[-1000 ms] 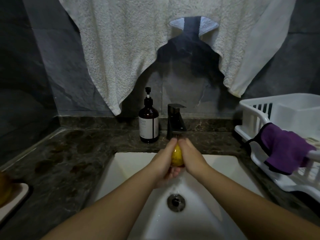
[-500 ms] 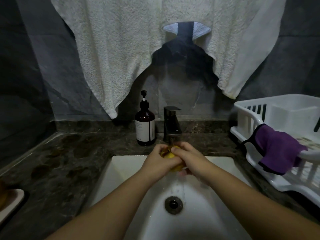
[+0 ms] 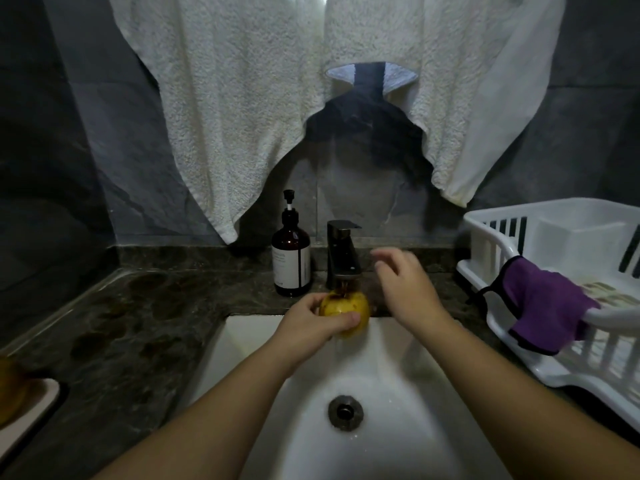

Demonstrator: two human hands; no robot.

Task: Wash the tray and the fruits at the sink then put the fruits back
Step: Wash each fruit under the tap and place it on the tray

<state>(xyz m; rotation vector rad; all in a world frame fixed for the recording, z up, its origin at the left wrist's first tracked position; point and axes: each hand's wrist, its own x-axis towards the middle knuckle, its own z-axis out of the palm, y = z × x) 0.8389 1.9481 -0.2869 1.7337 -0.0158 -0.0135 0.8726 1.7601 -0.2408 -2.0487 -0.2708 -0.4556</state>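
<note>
My left hand (image 3: 308, 323) grips a yellow fruit (image 3: 346, 308) under the spout of the dark faucet (image 3: 343, 254), over the white sink (image 3: 381, 393). Water runs onto the fruit. My right hand (image 3: 405, 282) is off the fruit, raised beside the faucet with its fingers loosely spread and holding nothing. At the far left edge a pale tray (image 3: 38, 403) lies on the counter with another yellow fruit (image 3: 10, 386) on it, only partly in view.
A brown soap pump bottle (image 3: 291, 261) stands left of the faucet. A white dish rack (image 3: 561, 258) with a purple cloth (image 3: 543, 306) over its rim sits on the right. White towels (image 3: 259, 98) hang above. Dark marble counter (image 3: 138, 323) surrounds the sink.
Both hands rubbed the fruit together before. Now my right hand has let go and lifted up and right toward the faucet, while my left hand alone keeps the fruit under the water.
</note>
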